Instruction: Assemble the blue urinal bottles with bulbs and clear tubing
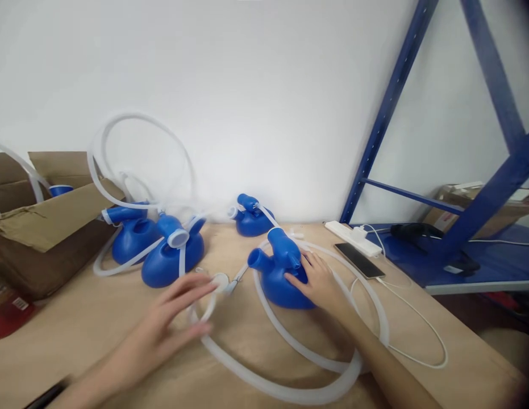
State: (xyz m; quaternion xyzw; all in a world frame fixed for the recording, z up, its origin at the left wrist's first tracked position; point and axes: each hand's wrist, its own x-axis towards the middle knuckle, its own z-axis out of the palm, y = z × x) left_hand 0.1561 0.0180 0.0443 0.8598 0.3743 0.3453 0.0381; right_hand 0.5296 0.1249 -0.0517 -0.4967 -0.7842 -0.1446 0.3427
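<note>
A blue plastic bottle point(285, 289) with two necks stands on the wooden table, right of centre. My right hand point(317, 275) lies against its right side, thumb and fingers spread around the handle. My left hand point(174, 318), slightly blurred, is over the table to the left, thumb and fingers apart with nothing held. Just beyond its fingertips are a white round cap point(220, 281) and a small clip-like piece point(233, 284). A long translucent hose point(285, 392) loops around the bottle and passes near my left hand.
Two blue bottles point(134, 241) with hoses stand at the left, another point(252, 222) by the wall. An open cardboard box point(46, 255) is far left, a red container point(11, 312) below it. A phone point(360, 260), power strip point(353, 238) and blue shelf frame point(387, 108) are right.
</note>
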